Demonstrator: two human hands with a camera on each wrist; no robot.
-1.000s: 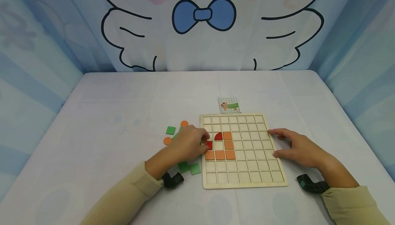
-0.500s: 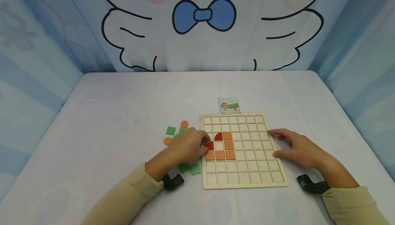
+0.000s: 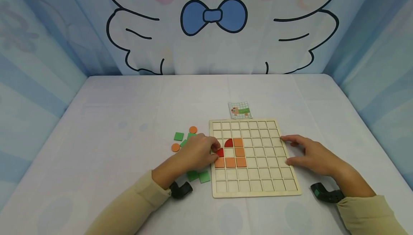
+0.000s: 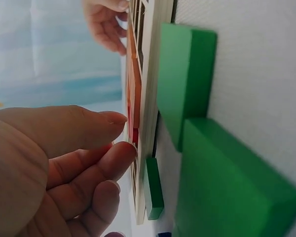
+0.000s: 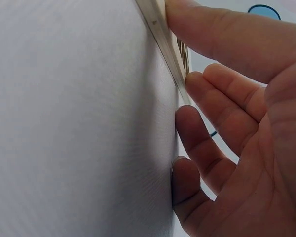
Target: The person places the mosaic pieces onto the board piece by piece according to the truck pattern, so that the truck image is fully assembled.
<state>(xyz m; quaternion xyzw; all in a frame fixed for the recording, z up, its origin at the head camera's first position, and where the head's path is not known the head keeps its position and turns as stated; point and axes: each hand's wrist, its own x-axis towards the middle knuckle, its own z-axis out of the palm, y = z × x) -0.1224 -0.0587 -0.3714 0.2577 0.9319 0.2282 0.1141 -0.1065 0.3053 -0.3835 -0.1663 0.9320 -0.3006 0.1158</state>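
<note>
My left hand (image 3: 197,153) is at the left side of the wooden grid board (image 3: 262,185). Its thumb and forefinger pinch a red tile (image 3: 220,152) in the leftmost column; the fingers partly cover it. In the left wrist view the red tile (image 4: 133,132) shows between the two fingertips, low against the board. A rounded red tile (image 3: 228,143) and several orange square tiles (image 3: 240,152) lie in nearby cells. My right hand (image 3: 313,155) rests against the board's right edge, thumb and fingers spread and touching it; the right wrist view shows this edge (image 5: 160,34) too.
Left of the board lie loose green squares (image 3: 179,136) and orange discs (image 3: 175,147), some partly hidden by the left hand. More green tiles (image 3: 204,176) sit below that wrist. Behind the board is a small picture card (image 3: 240,110). White cloth (image 3: 129,120) covers the table.
Over the last second the red tile under my left fingers has turned slightly. The left hand has barely shifted, and the right hand and board stay in place.
</note>
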